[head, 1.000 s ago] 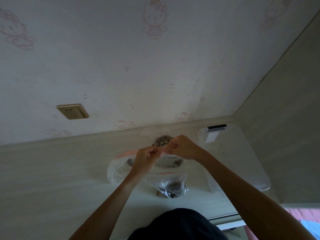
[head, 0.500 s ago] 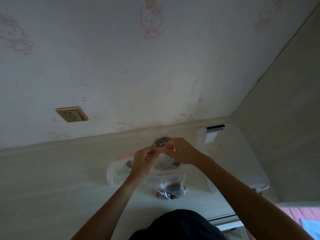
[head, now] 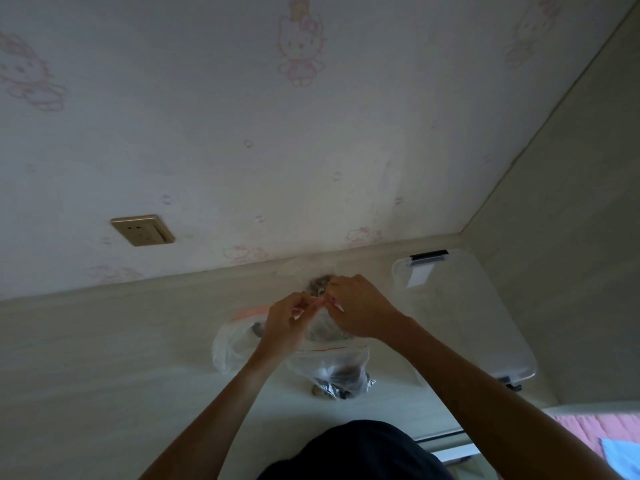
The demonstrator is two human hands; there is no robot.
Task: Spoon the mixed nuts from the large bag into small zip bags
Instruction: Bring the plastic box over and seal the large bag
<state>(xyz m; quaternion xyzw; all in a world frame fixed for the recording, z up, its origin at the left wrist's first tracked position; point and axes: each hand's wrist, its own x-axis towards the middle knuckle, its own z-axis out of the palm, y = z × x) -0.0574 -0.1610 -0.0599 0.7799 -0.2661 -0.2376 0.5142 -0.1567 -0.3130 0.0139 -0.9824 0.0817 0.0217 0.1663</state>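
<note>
A person's left hand (head: 287, 323) and right hand (head: 360, 306) meet above a pale wood-grain table (head: 104, 358), each grip closed in a pinch on the red-striped top edge of a small zip bag (head: 323, 325) held between them. The fingertips of the two hands sit just beside each other at the bag's mouth, and the clear bag hangs below them with a dark mass of mixed nuts (head: 322, 332) showing through the plastic.

Nearer the person, a second small zip bag (head: 332, 370) with a red seal line lies on the table, its lower end holding nuts, with a few pieces at its bottom edge. To the left, partly behind the left wrist, a larger clear bag (head: 232, 344) with a pale red strip along its top lies slumped on the table; whether this is the large supply bag cannot be told. Beyond the hands, close to the wall, another heap of nuts (head: 318, 284) is visible inside thin plastic whose outline is hard to make out.

To the right, a clear plastic storage box lid (head: 467, 313) with a black latch and a white label rests on the table near the corner. The wall behind carries pink cartoon-cat wallpaper (head: 299, 43) and a gold-coloured wall socket (head: 142, 231). A dark garment (head: 356, 452) fills the bottom centre, and pink bedding (head: 595, 431) shows at the lower right.
</note>
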